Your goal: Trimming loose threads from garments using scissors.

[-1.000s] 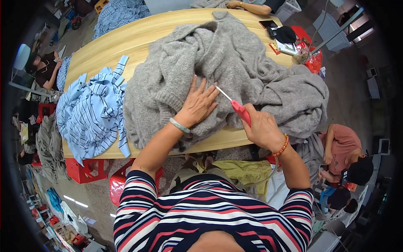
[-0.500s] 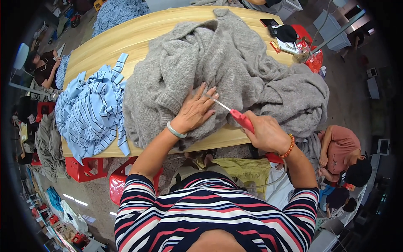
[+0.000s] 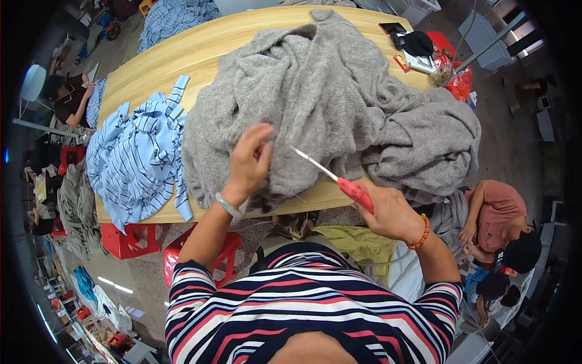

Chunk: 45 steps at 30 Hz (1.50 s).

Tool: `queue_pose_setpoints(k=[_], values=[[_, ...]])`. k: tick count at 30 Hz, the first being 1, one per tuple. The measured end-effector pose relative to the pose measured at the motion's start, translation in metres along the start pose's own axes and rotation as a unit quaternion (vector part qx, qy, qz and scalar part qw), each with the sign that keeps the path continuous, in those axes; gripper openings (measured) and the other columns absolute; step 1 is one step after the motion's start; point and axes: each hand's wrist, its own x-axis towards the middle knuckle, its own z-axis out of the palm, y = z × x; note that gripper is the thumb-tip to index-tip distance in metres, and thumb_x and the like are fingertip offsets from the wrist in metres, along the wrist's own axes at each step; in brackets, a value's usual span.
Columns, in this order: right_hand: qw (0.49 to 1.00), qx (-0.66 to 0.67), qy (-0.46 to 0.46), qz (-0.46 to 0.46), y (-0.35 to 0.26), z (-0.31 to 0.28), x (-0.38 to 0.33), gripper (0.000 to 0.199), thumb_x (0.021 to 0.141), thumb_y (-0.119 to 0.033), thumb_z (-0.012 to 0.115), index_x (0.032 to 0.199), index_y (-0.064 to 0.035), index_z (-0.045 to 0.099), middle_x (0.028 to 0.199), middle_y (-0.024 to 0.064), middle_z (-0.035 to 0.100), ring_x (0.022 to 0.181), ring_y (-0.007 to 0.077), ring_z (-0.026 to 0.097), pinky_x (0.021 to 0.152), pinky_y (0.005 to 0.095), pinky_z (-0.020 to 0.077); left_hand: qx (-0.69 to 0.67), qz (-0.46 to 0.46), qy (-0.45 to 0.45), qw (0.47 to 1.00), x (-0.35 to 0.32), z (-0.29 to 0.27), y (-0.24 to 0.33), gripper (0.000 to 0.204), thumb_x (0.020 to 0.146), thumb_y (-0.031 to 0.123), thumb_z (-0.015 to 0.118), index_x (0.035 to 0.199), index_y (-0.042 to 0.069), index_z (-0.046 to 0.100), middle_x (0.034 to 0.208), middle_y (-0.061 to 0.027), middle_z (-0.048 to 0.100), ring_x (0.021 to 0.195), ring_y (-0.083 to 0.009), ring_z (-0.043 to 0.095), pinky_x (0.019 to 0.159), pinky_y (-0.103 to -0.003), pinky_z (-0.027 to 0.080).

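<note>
Lying at left on the wooden table (image 3: 136,79), blue striped cloth (image 3: 139,161); next, left hand (image 3: 250,159) over the near side of the grey knit pile (image 3: 291,91), fingers half-curled, thumb apart, holding nothing visible; pile spans centre to right; red-handled tool (image 3: 354,193), slim metal tip toward far left, handle wrapped in the closed right hand (image 3: 391,213).

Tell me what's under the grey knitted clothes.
A wooden table is under the grey knitted clothes; its bare top shows beyond their edges. Anything else beneath is covered and can't be seen.
</note>
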Motion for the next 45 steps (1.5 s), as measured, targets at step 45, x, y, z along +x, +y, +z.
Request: queue_pose_setpoints(k=[45], values=[[0.994,0.019,0.104,0.000,0.008,0.015,-0.009,0.033,0.085,-0.006,0.057,0.117,-0.0037,0.052,0.082,0.0205,0.061,0.079,0.0422,0.060,0.068,0.0441,0.0479,-0.410,-0.377,-0.193,0.808,0.000,-0.012,0.005,0.042,0.095,0.022,0.057,0.130,0.001,0.047,0.109,-0.0072,0.061,0.060,-0.0130,0.066,0.046,-0.019,0.050]])
